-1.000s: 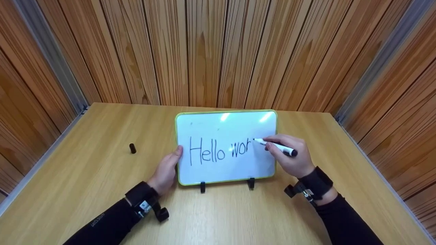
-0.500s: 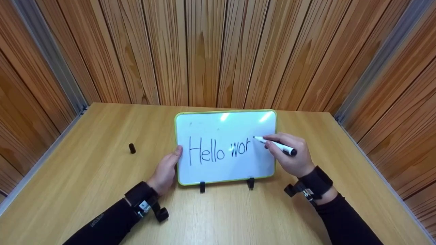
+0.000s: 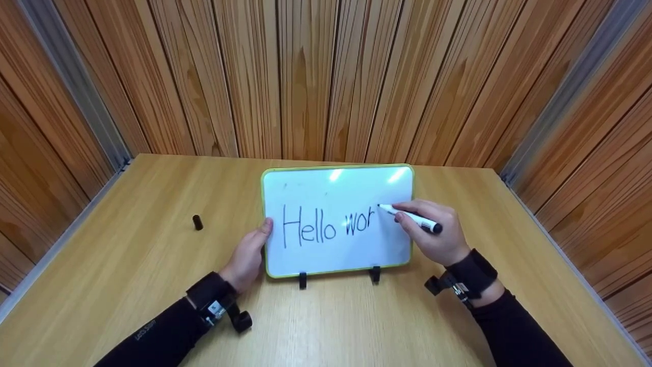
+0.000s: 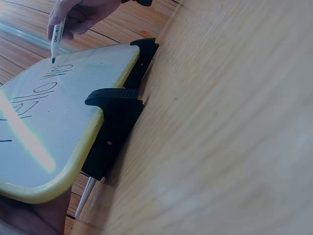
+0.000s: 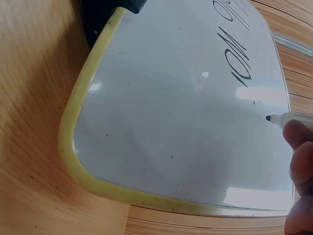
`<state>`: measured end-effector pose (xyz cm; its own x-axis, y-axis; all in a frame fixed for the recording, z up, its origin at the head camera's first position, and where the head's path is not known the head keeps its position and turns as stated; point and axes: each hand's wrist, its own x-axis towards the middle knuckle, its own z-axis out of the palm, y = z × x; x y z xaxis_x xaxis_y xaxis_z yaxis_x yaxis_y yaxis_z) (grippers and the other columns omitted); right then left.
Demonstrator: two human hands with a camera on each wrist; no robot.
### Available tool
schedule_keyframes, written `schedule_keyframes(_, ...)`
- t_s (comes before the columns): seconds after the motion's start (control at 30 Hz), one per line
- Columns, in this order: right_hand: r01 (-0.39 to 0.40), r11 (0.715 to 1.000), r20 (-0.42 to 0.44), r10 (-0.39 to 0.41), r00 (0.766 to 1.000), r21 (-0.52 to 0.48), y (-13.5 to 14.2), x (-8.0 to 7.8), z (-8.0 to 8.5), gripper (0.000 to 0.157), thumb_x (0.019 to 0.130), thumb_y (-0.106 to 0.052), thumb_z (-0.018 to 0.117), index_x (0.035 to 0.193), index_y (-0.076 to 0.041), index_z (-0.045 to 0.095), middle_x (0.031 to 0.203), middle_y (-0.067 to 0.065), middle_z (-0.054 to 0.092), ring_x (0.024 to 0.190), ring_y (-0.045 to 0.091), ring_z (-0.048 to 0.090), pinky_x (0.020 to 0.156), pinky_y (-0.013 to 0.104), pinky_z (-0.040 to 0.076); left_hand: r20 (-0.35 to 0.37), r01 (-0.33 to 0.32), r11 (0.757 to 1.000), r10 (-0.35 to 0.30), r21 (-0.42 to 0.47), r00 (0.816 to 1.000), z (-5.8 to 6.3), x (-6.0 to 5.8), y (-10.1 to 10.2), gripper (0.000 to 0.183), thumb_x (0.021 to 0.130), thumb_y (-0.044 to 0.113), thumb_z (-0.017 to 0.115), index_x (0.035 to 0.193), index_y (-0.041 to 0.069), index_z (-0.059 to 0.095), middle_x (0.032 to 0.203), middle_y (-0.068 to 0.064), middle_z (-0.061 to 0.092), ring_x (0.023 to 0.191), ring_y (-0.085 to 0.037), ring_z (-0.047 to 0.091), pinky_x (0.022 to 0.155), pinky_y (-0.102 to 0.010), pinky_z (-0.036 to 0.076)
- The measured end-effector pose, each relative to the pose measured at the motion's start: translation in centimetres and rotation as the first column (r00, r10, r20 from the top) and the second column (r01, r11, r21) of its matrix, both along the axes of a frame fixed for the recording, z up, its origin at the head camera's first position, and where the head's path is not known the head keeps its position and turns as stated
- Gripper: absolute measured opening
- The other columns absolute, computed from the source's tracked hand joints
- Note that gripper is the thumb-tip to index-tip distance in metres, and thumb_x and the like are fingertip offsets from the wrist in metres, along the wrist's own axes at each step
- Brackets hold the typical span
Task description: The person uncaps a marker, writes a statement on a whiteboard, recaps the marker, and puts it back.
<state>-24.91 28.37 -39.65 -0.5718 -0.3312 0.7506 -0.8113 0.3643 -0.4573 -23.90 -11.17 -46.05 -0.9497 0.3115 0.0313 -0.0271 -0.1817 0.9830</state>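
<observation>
A whiteboard (image 3: 336,255) with a yellow-green rim leans upright on a black stand (image 4: 115,132), with "Hello wor" written across it in black. My left hand (image 3: 247,257) grips its left edge, thumb on the front and the other fingers hidden behind. In my right hand (image 3: 435,229) I pinch a white marker (image 3: 415,219) with a black end. The marker's dark tip (image 5: 269,118) points at the board just right of the "r"; whether it touches the surface I cannot tell.
The black marker cap (image 3: 197,222) lies on the wooden table (image 3: 326,326), left of the board. Wood-plank walls (image 3: 305,76) enclose the back and sides. Each wrist wears a black camera strap (image 3: 471,275).
The marker tip has shifted up very slightly beside the "r". The writing looks the same, and my left hand keeps its grip on the board.
</observation>
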Motion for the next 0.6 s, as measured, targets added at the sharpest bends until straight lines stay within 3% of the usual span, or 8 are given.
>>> schedule_keyframes(0.27,0.009,1.0,-0.005,-0.009,1.0,0.019,0.0,-0.04,-0.11,0.036,0.091,0.019,0.077,0.12,0.0,0.083,0.11,0.01,0.084,0.096,0.013,0.079,0.082,0.018,0.06,0.0,0.005,1.0,-0.005,0.004,1.0,0.06,0.08,-0.01,0.068,0.12,0.056,0.035,0.162,0.006,0.054,0.149,-0.013,0.071,0.142,-0.026,0.061,0.12,-0.042,0.041)
schedule_keyframes(0.6,0.008,0.999,0.045,-0.01,0.999,0.04,0.01,0.24,0.06,0.029,0.096,0.014,0.076,0.12,-0.001,0.084,0.111,0.008,0.084,0.097,0.014,0.08,0.085,0.019,0.061,0.008,-0.001,1.0,0.001,-0.001,1.0,0.08,0.15,-0.06,0.068,0.12,0.057,0.035,0.163,0.008,0.053,0.149,-0.013,0.07,0.142,-0.028,0.061,0.122,-0.046,0.039)
